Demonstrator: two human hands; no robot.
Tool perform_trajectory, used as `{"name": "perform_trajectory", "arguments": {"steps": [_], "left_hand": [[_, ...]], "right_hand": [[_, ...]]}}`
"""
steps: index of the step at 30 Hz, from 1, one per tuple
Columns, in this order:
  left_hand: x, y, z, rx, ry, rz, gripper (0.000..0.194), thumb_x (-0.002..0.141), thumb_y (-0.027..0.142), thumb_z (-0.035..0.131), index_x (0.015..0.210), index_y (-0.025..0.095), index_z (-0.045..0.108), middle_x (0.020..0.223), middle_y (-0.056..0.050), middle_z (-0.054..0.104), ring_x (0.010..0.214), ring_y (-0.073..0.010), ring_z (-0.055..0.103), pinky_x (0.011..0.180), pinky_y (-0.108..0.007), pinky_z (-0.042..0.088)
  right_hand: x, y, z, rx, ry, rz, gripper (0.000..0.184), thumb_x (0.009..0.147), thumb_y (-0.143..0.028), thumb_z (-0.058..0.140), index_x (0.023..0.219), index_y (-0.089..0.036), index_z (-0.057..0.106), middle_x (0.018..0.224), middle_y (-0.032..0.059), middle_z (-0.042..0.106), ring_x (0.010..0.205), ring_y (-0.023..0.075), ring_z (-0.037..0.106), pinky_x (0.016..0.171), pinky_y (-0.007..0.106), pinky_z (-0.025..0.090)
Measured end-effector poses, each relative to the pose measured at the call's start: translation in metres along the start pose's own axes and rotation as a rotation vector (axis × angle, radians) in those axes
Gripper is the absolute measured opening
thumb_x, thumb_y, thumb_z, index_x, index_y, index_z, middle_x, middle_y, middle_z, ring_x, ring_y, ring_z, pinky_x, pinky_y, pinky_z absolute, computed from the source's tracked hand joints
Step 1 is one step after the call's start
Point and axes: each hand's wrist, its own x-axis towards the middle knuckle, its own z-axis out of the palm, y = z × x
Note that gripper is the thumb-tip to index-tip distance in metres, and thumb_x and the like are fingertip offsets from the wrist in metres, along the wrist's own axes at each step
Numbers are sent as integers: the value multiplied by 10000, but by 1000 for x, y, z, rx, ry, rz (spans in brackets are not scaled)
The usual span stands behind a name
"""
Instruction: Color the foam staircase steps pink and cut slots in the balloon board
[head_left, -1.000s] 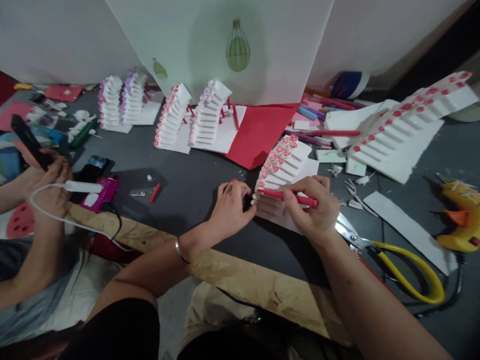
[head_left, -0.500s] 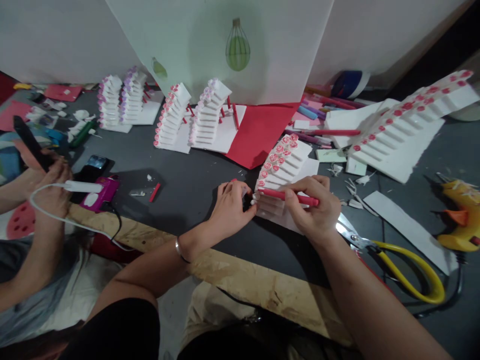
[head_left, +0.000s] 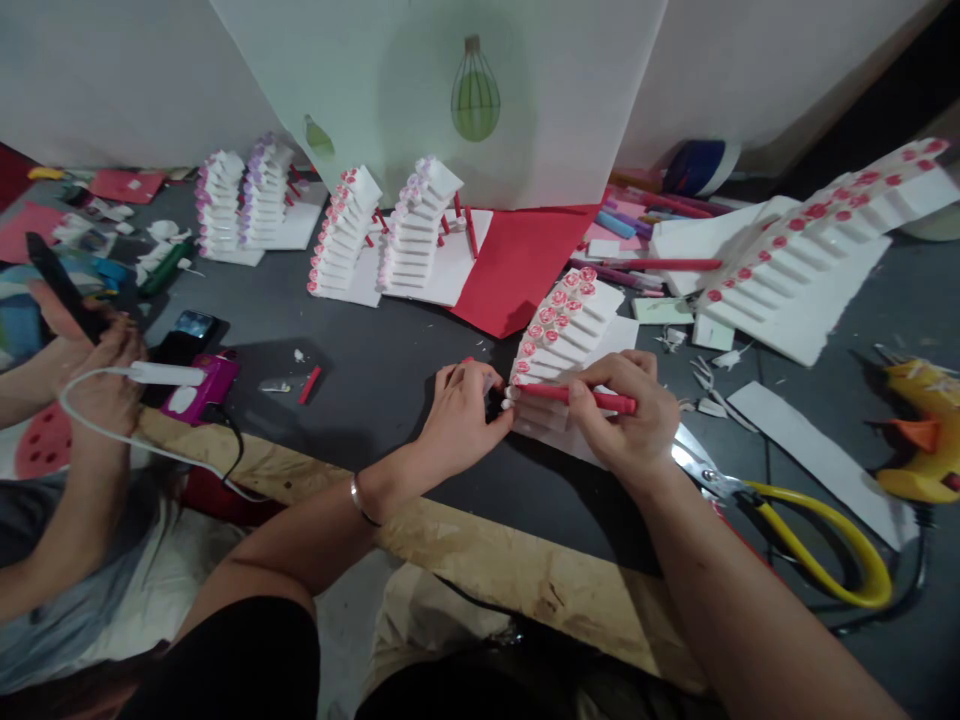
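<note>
My right hand (head_left: 628, 410) is closed around a red marker pen (head_left: 555, 393), held almost level. Its tip meets the lower left edge of a white stepped model (head_left: 576, 335) made of side-by-side strips. Red swirls colour the strips' round ends along the upper part; the ends near the tip are white. My left hand (head_left: 463, 405), with a silver bracelet at the wrist, curls beside the model's lower left corner, its thumb close to the white ends. A bit of red shows behind its fingers; what they hold is hidden.
Scissors (head_left: 817, 530) with yellow handles and a yellow glue gun (head_left: 919, 430) lie right. A larger stepped model (head_left: 802, 260) stands behind them. More models (head_left: 420, 235) and a red sheet (head_left: 517, 265) are at the back. Left, another person's hand (head_left: 112, 345) holds a phone.
The pen's tip has shifted slightly down along the model's left edge, and my right hand has moved a little with it. My left hand keeps its place.
</note>
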Motion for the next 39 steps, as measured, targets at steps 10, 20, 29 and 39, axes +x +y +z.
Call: {"name": "perform_trajectory", "arguments": {"steps": [10,20,29,39], "left_hand": [[0,0,0,3,-7,-11,291,788,203,617,982,244,403,1018,-53,640,1055,-254,581,988,-487,388],[0,1,-1,13,-6,-18,283,804,216,623,989,238,411,1022,-52,642,1064,-250,582,1006,-482,384],[0,0,-1,3,-12,-14,283,806,216,616,993,240,406,1026,-55,643,1059,-249,582,998,-491,382],[0,-1,0,11,-8,-10,299,783,207,621,990,243,408,1009,-49,637,1037,-252,583,988,-494,392]], "right_hand": [[0,1,-1,-15,31,15,169,844,-200,583,682,-238,553,599,-51,626,540,142,552,762,388,407],[0,2,-1,-39,74,1,165,843,-179,594,692,-236,564,599,-47,607,547,144,546,746,385,403],[0,2,-1,-51,77,-12,168,848,-186,581,690,-237,555,585,-48,600,534,141,532,735,389,409],[0,1,-1,-46,65,8,172,854,-208,579,686,-240,561,589,-48,616,533,142,546,740,391,420]]}}
